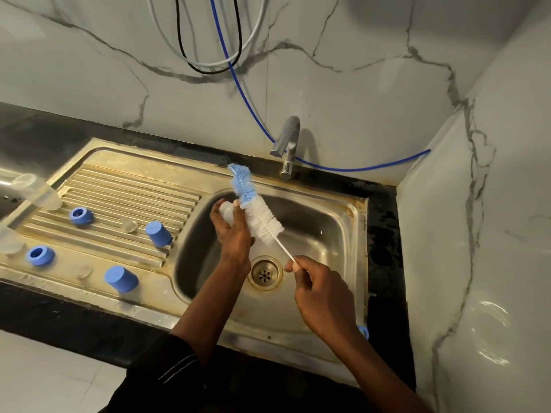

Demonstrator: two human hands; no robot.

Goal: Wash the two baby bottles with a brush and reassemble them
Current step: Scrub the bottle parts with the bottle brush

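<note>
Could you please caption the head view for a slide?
Over the sink, left hand holds a small white part; right hand pinches the bottle brush.

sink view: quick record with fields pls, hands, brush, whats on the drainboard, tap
left hand: grips a small white item over the basin; cannot tell which part it is
right hand: pinches the brush's wire handle
brush: outside the item, bristles beside the left hand, blue tip toward the tap
drainboard: two blue caps, two blue rings, a clear bottle at the left edge
tap: no water seen
</note>
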